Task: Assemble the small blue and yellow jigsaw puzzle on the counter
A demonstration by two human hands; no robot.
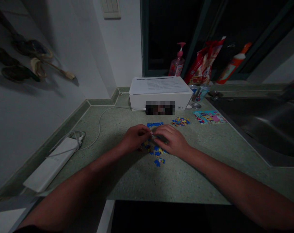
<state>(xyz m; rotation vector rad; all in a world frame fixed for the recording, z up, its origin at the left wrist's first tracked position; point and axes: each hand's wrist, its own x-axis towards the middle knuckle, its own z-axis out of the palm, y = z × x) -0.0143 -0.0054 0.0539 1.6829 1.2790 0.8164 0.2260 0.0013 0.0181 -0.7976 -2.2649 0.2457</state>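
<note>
My left hand [136,137] and my right hand [172,139] meet above the counter, fingertips pinched together around a small jigsaw piece [152,133]. Fingers cover most of that piece, so its picture cannot be made out. Just behind the hands lies a blue strip of jigsaw pieces [155,124]. Blue and yellow jigsaw pieces [158,150] are spread beneath and in front of them, partly hidden by my fingers. Nearest to me is a small blue cluster with a pale patch [158,161]. A heap of loose jigsaw pieces [180,121] sits beyond my right hand.
A colourful picture card [210,117] lies beside the sink [253,129]. Behind the hands, a phone [160,108] leans against a white box [137,100]. Cans [202,93] stand to its right. At left, a white power strip [52,165] trails a cable across the counter [137,181].
</note>
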